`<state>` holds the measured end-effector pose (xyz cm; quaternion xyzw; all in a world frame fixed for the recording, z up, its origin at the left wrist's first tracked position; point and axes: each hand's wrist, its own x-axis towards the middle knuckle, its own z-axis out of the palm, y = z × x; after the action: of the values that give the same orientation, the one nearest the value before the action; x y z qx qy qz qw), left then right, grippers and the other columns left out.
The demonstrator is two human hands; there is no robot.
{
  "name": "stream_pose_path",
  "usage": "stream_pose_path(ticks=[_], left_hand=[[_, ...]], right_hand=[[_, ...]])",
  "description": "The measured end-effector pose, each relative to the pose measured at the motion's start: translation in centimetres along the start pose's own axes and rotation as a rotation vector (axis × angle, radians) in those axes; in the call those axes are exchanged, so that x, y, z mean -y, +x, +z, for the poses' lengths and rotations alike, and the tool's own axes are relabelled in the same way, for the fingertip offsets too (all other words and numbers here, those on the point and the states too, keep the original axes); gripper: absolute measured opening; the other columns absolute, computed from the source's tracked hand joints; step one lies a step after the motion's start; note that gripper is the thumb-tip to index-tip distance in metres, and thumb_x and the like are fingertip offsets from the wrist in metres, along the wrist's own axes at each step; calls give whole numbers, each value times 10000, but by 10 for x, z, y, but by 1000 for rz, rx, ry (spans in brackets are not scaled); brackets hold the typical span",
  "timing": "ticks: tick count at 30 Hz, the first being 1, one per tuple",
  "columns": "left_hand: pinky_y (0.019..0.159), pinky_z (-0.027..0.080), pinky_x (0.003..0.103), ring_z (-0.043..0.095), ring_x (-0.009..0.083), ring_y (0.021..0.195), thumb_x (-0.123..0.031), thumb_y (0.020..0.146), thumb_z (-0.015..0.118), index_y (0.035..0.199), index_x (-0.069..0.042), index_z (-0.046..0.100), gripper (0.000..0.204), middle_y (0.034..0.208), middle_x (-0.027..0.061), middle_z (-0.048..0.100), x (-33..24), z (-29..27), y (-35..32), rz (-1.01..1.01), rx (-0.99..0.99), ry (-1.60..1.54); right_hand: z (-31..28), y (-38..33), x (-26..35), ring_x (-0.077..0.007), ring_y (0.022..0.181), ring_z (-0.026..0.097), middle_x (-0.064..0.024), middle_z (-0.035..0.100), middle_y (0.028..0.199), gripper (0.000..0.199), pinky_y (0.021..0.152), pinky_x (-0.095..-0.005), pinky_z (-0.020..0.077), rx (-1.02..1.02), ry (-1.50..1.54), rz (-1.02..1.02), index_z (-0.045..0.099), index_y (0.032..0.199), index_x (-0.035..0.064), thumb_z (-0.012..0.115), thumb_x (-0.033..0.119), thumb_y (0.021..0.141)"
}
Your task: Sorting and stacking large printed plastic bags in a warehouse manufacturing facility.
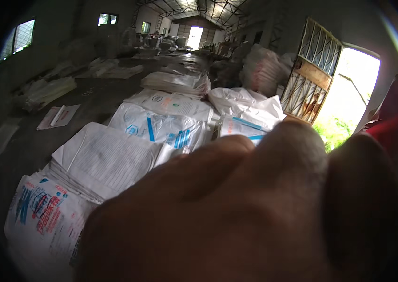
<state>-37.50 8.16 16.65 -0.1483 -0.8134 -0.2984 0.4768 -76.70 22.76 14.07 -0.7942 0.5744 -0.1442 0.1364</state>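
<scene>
A hand, which looks to be my right hand [236,211], fills the lower right of the head view, very close and blurred. Its knuckles show as dark rounded shapes; the fingertips are hidden, so I cannot make out whether it holds anything. My left hand does not appear. Beyond the hand lie stacks of flattened white woven sacks. The nearest sack stack [43,216] has red and blue print, and beside it is a plain white stack [105,155]. Farther on sits a stack with blue stripes [156,124], and another blue-striped stack [241,126] is partly covered by the hand.
Flat sacks [48,91] and a white sheet [58,116] lie on the dark floor [86,101] at left. An open metal grille door [312,70] stands by a bright doorway at right. Red cloth [396,113] hangs at the right edge. A bulky bundle [262,68] stands behind the stacks.
</scene>
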Motion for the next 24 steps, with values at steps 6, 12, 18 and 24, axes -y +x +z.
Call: stream_pose_path(ticks=[6, 12, 18, 24], left_hand=[[902, 494, 381, 635, 265, 959, -132, 905, 689, 1004, -95, 617, 128, 1080, 175, 642, 32, -35, 3, 79, -48, 31], [913, 490, 393, 633, 271, 975, -144, 906, 689, 999, -100, 616, 126, 1091, 171, 642, 26, -55, 18, 67, -63, 82], [924, 486, 405, 632, 276, 990, -156, 906, 689, 993, -106, 616, 124, 1103, 167, 641, 22, -48, 30, -69, 61, 35], [935, 482, 418, 631, 282, 1006, -168, 906, 689, 988, -112, 616, 123, 1114, 163, 640, 13, -40, 44, -196, 195, 6]], right_hand=[[161, 134, 135, -270, 1031, 638, -134, 682, 1013, 360, 1025, -449, 391, -58, -99, -57, 629, 1215, 74, 635, 195, 877], [185, 135, 84, -257, 974, 673, -128, 691, 962, 253, 873, -426, 506, 139, 78, 37, 659, 1104, 30, 634, 153, 885], [175, 129, 84, -283, 994, 677, -135, 676, 1180, 328, 980, -476, 451, 23, 49, -66, 654, 1188, 38, 607, 251, 944], [167, 120, 82, -309, 1043, 670, -140, 718, 1073, 411, 1066, -511, 386, 43, 96, 104, 645, 1221, 22, 630, 302, 922]])
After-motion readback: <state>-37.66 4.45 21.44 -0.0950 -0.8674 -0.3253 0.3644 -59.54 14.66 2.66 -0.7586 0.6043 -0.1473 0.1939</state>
